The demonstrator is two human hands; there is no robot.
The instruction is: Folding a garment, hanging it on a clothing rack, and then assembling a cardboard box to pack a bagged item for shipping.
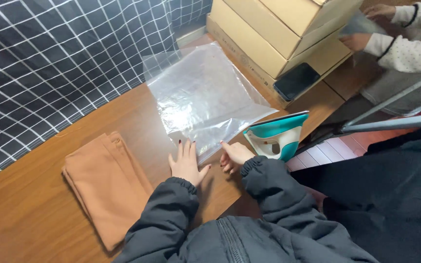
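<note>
A clear plastic bag (201,97) lies flat on the brown wooden table (20,204). My left hand (186,163) rests flat with fingers spread at the bag's near edge. My right hand (235,155) has its index finger stretched onto the bag's near corner and the other fingers curled; it holds nothing. A folded orange-brown cloth (107,185) lies on the table to the left of my left hand. A teal and white clothes iron (275,136) stands on its end just right of my right hand.
Stacked cardboard boxes (274,34) stand at the far side with a dark phone (296,81) leaning on them. Another person's hands (366,29) in white sleeves hold a grey sheet at the top right. A dark checked cloth (49,63) hangs on the left.
</note>
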